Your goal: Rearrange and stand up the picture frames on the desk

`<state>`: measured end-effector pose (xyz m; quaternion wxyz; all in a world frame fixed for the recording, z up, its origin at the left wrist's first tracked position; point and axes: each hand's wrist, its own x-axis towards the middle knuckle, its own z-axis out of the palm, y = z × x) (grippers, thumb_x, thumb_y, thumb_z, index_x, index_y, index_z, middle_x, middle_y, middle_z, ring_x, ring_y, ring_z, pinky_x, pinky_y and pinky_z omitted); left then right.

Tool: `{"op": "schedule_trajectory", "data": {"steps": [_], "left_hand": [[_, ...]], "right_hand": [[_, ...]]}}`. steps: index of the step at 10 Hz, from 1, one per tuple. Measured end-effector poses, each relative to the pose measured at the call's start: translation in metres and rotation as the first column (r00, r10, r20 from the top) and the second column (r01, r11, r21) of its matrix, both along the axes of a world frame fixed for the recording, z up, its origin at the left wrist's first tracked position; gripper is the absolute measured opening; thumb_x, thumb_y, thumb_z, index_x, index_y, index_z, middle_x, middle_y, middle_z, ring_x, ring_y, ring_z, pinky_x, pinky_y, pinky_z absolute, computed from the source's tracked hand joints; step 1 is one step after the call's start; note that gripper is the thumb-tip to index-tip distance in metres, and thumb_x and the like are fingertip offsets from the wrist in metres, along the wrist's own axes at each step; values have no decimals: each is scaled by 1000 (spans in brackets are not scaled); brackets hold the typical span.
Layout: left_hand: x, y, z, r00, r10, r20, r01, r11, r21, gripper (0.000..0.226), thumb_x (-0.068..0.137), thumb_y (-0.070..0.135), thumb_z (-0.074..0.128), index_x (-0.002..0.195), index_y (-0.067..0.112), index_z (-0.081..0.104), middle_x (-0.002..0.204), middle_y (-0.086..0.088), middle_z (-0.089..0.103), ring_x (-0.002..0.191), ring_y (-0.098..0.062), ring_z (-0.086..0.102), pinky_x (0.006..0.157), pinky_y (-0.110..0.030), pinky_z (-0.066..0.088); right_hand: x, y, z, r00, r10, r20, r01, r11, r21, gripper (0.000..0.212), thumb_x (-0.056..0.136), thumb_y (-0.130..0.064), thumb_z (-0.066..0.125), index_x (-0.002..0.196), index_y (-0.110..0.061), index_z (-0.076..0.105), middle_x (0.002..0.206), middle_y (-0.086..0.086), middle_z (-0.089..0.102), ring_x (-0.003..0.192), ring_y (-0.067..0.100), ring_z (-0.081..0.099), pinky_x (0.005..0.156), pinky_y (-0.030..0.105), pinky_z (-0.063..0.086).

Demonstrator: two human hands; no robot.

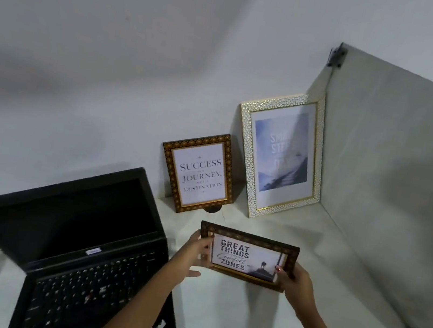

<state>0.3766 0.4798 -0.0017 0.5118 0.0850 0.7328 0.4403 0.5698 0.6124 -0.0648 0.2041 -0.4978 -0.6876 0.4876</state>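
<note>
Held item: dark landscape frame (247, 256), long axis running crosswise between my left hand (190, 256) and right hand (295, 285), each closed on one short end, hanging just above the desk (308, 257), nearer me than the gold "Success" frame (198, 172) standing behind.

Dark landscape frame (247, 256) tilted upright, seemingly off the desk; gold frame (198, 172) and white frame (280, 155) stand behind.
</note>
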Motion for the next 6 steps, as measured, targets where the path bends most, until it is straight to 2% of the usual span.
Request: {"op": "schedule_trajectory", "data": {"steps": [1, 2, 3, 4, 5, 6], "left_hand": [[-4, 14, -11, 992, -95, -77, 92, 994, -52, 47, 91, 50, 38, 136, 44, 25, 104, 5, 61, 91, -16, 60, 96, -45, 36], [-8, 19, -15, 996, -24, -85, 21, 999, -34, 42, 90, 46, 43, 131, 45, 34, 110, 6, 55, 92, -13, 56, 95, -42, 36], [-5, 19, -21, 983, -1, -185, 1, 1000, 1, 33, 91, 25, 52, 117, 44, 43, 120, -2, 37, 84, -6, 48, 87, -31, 36], [0, 12, -26, 979, -2, -202, 1, 1000, -4, 45, 89, 17, 54, 130, 31, 42, 135, -10, 39, 100, -13, 52, 90, -31, 35], [21, -9, -34, 972, 49, -231, -54, 998, -16, 66, 88, 19, 57, 144, 20, 23, 151, -9, 30, 134, -24, 36, 102, -32, 32], [37, -27, -37, 968, 157, -197, -142, 986, 88, 66, 88, 14, 56, 145, 23, 23, 151, -9, 32, 134, -24, 36, 99, -29, 32]], "right_hand": [[-6, 11, -10, 1000, -9, 6, 9, 1000, -10, 12, 83, -8, 59, 94, -8, 63, 88, 11, 69, 82, 26, 60, 69, 30, 39], [-9, 19, -13, 1000, 8, 3, -8, 1000, -24, 12, 82, -7, 59, 94, -8, 63, 88, 10, 68, 80, 23, 59, 69, 29, 38], [-9, 21, -20, 1000, 24, -13, -24, 999, -28, 15, 84, -7, 57, 99, -8, 62, 93, 11, 68, 84, 24, 59, 71, 30, 39], [-10, 17, -22, 1000, 19, -5, -19, 999, -27, 21, 86, -9, 56, 107, -8, 58, 102, 13, 66, 90, 28, 59, 74, 30, 38], [-12, 2, -10, 990, -127, -58, 124, 990, -61, 44, 82, -6, 61, 122, -7, 42, 114, 19, 58, 105, 33, 55, 82, 35, 41], [-8, -12, -2, 946, -268, -182, 262, 964, -54, 59, 76, -1, 65, 126, -5, 35, 122, 20, 48, 113, 27, 48, 93, 39, 40]]}}
